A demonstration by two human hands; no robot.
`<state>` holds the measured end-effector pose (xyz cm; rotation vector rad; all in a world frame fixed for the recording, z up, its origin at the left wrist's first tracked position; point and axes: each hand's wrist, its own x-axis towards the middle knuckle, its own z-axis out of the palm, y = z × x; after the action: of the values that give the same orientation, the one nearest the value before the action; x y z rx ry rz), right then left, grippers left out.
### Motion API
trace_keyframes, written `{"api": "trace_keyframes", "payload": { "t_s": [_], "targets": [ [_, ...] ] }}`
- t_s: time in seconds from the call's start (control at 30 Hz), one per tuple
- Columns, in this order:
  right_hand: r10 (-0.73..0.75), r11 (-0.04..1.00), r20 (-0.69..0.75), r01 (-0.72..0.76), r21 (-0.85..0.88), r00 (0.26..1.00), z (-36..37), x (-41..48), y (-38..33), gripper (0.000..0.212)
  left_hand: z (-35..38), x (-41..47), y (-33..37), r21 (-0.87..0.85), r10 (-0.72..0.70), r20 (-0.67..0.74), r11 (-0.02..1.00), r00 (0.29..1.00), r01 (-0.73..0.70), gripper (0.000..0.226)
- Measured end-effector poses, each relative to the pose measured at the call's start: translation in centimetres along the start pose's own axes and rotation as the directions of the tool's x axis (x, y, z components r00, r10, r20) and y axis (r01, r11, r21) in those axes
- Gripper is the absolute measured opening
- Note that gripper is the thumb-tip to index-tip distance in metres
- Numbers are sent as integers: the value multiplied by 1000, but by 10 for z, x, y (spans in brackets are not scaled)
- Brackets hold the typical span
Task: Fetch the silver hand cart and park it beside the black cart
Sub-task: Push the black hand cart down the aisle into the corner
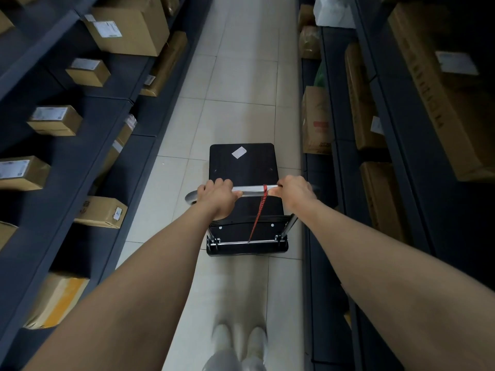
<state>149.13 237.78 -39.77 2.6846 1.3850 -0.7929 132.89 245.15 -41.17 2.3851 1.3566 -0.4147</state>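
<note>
Head view: you stand in a narrow aisle, arms stretched forward, both hands on the hand cart (242, 167).

- Left hand (217, 197): curled tight around the left end of the silver handle bar (250, 189), fingers over the top, thumb side facing the middle. The bar's rounded left corner sticks out just beyond the knuckles.
- Right hand (293, 192): wrapped around the right end of the same bar, closed on it in the same overhand way.
- Between the two hands a bare stretch of bar shows. A red cord (258, 212) is looped on it just beside your right hand and hangs down to the hinge rod at the near edge of the deck.
- Cart: black flat deck, silver frame, standing on the pale tiled floor (241, 84) at mid-aisle, slightly right of centre, its far end pointing up the aisle. A small white label (239, 152) lies on the far part of the deck; nothing else is loaded.
- Dark shelving (112, 124) runs along the left, holding cardboard boxes (128, 25) with white stickers. Shelves on the right carry larger cartons, close to the cart's right side.
- Your light-coloured shoes (241, 341) show at the near edge, blurred.
- Wheels are hidden under the deck.
</note>
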Motion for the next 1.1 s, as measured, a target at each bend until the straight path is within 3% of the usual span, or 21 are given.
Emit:
{"api": "trace_keyframes", "payload": {
  "t_s": [1.1],
  "targets": [
    [30, 1000, 17, -30, 8, 999, -74, 153, -81, 29, -96, 178, -50, 39, 58, 12, 998, 998, -58, 37]
  ]
}}
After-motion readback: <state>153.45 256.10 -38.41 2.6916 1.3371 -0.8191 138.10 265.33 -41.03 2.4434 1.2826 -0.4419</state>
